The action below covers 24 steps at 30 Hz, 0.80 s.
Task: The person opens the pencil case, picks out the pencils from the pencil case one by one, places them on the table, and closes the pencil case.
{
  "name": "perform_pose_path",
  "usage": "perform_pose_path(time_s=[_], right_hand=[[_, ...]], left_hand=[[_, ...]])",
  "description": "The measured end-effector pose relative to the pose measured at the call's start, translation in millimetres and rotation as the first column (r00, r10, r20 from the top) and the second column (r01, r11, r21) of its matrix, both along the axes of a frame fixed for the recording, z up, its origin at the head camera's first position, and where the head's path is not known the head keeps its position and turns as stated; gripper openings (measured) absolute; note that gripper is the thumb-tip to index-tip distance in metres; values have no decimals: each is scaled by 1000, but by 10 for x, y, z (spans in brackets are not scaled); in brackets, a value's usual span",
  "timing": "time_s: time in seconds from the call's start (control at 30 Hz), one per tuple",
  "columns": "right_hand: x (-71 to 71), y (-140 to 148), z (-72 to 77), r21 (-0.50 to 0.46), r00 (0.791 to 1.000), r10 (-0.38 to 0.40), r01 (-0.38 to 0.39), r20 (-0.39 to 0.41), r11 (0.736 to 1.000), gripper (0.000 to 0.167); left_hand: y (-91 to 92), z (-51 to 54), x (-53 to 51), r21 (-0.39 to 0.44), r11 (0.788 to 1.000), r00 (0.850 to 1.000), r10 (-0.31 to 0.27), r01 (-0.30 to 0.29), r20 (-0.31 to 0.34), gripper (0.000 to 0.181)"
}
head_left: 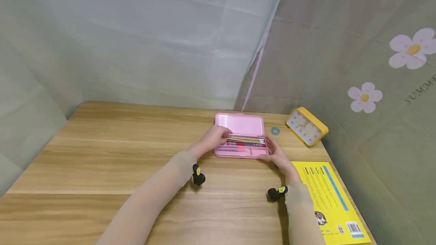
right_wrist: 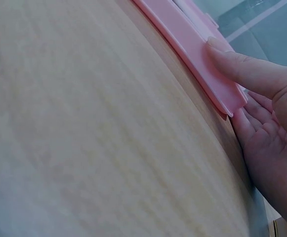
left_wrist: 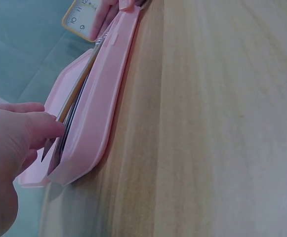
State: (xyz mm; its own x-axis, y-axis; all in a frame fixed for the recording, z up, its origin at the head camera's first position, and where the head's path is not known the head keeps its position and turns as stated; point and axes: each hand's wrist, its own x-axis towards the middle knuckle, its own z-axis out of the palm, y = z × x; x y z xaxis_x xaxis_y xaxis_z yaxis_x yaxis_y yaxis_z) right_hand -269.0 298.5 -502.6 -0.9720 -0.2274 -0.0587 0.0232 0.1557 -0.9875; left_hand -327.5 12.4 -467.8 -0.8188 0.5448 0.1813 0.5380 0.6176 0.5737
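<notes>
A pink pencil case (head_left: 259, 152) lies on the table with its lid (head_left: 240, 124) raised toward the wall. Several pencils (head_left: 246, 139), a red pen (head_left: 238, 144) and a pink pen (head_left: 231, 149) are inside. At the left end, my left hand (head_left: 214, 136) pinches a yellowish pencil (left_wrist: 76, 91) near its sharpened tip, seen in the left wrist view. That pencil lies along the case's opening. My right hand (head_left: 277, 156) holds the case's right end, the thumb (right_wrist: 247, 69) on its front wall and the fingers at its end.
Behind and right of the case lie a blue ring (head_left: 275, 131) and a yellow alarm clock (head_left: 306, 126). A yellow book (head_left: 327, 196) is under and beside the right forearm. Curtains (head_left: 163, 41) hang along the table's back and right edges.
</notes>
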Motion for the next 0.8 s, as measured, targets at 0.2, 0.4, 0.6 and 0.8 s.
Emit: perform_pose_path(time_s=[0.2, 0.4, 0.6, 0.8], right_hand=[[-12, -2, -8, -6, 1000, 1, -1, 12, 1000, 98], [-8, -11, 9, -10, 1000, -1, 1, 13, 1000, 96], [5, -10, 9, -2, 1000, -2, 2, 7, 1000, 96], [14, -4, 4, 19, 1000, -2, 2, 4, 1000, 97]], left_hand=[[-16, 41, 8, -11, 1000, 1000, 6, -5, 28, 32], [-26, 67, 16, 0, 1000, 1000, 6, -6, 21, 32], [-26, 94, 40, -12, 1000, 1000, 14, -14, 9, 30], [-22, 118, 87, -14, 1000, 1000, 26, -26, -7, 31]])
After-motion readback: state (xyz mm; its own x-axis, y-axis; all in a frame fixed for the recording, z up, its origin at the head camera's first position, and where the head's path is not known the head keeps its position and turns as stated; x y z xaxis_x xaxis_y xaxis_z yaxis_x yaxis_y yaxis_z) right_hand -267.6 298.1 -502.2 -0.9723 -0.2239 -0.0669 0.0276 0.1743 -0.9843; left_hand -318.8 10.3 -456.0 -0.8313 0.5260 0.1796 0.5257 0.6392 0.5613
